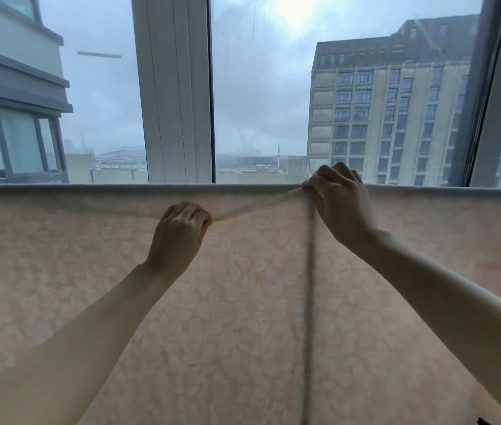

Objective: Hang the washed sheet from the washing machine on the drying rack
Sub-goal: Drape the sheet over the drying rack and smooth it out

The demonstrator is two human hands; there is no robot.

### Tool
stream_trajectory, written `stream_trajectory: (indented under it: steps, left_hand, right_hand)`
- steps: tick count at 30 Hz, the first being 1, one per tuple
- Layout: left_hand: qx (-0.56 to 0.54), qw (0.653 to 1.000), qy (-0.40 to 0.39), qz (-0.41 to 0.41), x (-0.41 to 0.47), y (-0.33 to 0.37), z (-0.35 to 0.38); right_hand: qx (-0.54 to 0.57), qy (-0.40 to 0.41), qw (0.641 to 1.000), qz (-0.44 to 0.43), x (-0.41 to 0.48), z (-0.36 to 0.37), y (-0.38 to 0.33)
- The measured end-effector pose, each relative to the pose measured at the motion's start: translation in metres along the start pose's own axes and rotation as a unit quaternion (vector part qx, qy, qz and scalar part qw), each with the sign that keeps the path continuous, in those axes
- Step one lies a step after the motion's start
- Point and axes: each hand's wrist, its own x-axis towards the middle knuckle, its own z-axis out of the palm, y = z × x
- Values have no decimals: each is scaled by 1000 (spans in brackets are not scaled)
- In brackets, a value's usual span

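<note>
Damp peach sheet (243, 302) draped over the rack, below the window.
My left hand (178, 234) and right hand (339, 204) each pinch its soft, limp top edge; best held there.

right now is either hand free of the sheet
No, the left hand and the right hand both pinch a fold of the sheet near its top edge.

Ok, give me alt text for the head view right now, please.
Both hands grip a pale peach leaf-patterned sheet hanging in front of a window: the left hand lower, the right hand at the top edge, a taut fold stretched between them. Buildings show outside under a grey sky.
</note>
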Motion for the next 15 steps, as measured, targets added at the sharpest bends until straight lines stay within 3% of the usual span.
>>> stream_trajectory:
  steps: [5,12,15]
  left_hand:
    - [-3,999,-42,32,0,4,-3]
    - [-17,999,-44,26,-1,6,-8]
    - [-38,997,-51,41,3,-3,-16]
  right_hand:
    - [8,-20,999,33,-5,-1,-10]
    - [78,-143,985,-53,37,29,-50]
    - [59,-134,985,-90,38,44,-70]
